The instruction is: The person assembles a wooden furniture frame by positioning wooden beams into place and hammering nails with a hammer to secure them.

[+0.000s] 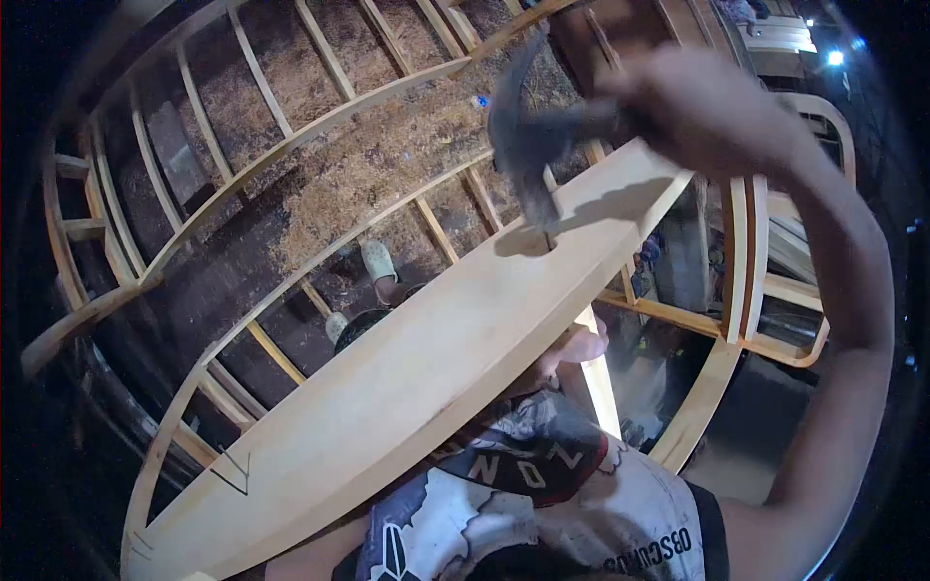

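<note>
Hammering at a wooden board (387, 373), which slants across the view from eight o'clock to two o'clock. The right hand (696, 108), toward two o'clock, has its fingers clamped round the handle of a hammer (544, 140); the head stands at one o'clock, over a nail (549, 241) in the board's upper face. The left hand (581, 346), at four o'clock, lies under the near edge beside a pale strip (599, 382); whether its fingers grip or merely support cannot be told. More nails (242, 472) stand proud at eight o'clock. Good practice would bring the face down square, in line with the shank, with the board braced from below. The near edge runs close to the torso; freer room appears toward eleven o'clock, above the littered floor (358, 184), though slatted framing (397, 80) limits low sweeps there.
</note>
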`<state>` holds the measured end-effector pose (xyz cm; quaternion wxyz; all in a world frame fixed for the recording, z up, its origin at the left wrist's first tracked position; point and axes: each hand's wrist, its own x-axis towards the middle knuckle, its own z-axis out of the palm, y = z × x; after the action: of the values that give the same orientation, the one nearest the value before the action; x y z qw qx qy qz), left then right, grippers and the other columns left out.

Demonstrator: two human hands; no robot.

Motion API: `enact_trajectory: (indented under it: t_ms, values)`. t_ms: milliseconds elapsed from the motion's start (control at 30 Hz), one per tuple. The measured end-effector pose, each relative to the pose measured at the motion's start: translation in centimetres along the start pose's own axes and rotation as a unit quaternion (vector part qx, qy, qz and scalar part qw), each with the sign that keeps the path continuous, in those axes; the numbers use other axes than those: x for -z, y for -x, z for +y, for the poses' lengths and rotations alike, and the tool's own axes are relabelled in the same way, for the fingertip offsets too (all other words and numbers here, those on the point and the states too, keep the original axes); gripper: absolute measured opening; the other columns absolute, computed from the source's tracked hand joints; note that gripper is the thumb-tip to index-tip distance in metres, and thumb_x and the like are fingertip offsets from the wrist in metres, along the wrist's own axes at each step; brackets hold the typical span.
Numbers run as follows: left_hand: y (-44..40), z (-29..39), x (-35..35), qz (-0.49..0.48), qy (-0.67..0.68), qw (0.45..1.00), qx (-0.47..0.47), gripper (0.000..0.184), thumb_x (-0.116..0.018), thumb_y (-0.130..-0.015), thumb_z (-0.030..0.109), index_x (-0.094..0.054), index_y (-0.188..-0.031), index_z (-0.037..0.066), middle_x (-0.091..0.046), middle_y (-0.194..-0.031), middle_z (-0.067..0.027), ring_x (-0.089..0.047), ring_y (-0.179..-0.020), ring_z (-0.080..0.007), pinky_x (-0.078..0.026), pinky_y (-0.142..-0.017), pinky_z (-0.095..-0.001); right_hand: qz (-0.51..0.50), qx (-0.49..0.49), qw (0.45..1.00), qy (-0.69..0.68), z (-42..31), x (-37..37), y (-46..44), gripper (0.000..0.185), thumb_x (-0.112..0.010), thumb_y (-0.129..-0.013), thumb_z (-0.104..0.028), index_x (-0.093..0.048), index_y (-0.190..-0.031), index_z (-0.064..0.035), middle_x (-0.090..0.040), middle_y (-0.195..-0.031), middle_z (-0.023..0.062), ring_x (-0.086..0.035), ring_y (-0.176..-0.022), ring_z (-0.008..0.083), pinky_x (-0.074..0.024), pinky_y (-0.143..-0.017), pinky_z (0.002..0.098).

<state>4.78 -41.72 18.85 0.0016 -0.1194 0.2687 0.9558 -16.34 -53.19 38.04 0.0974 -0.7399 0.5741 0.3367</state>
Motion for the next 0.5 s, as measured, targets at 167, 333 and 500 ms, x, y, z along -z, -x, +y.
enact_trajectory:
  t_ms: [167, 333, 500]
  values:
    - [-0.2, 0.1, 0.1, 0.005, -0.005, 1.000, -0.002, 0.027, -0.079, -0.073, 0.026, -0.072, -0.091, 0.006, -0.068, -0.083, -0.0027, -0.064, -0.080, -0.0176, -0.052, -0.073, -0.0337, 0.171, -0.275, 0.888, -0.328, 0.0, 4.1, -1.2, 0.020, -0.071, -0.075, -0.011, -0.064, -0.093, -0.0043, -0.067, -0.080, 0.0070, -0.068, -0.078, 0.0233, -0.0547, -0.069, 0.0359]
    - [0.0, 0.6, 0.4, 0.011, -0.019, 1.000, -0.002, 0.037, -0.072, -0.080, 0.024, -0.070, -0.107, -0.001, -0.071, -0.101, -0.0114, -0.066, -0.095, -0.0197, -0.052, -0.086, -0.0352, -0.020, -0.068, 0.997, -0.026, -2.1, 0.0, 0.6, 0.018, -0.064, -0.075, 0.003, -0.066, -0.092, -0.0030, -0.068, -0.081, 0.0169, -0.070, -0.082, 0.0322, -0.0549, -0.074, 0.0448]
    - [0.6, 1.1, 0.1, 0.006, 0.047, 0.999, -0.007, 0.035, -0.074, -0.077, 0.025, -0.072, -0.101, -0.001, -0.072, -0.092, -0.0091, -0.067, -0.090, -0.0191, -0.053, -0.082, -0.0332, 0.175, -0.294, 0.883, -0.321, 1.7, 1.8, -0.8, 0.034, -0.063, -0.083, 0.001, -0.062, -0.116, -0.0049, -0.061, -0.075, 0.0049, -0.062, -0.071, 0.0209, -0.0529, -0.073, 0.0355]
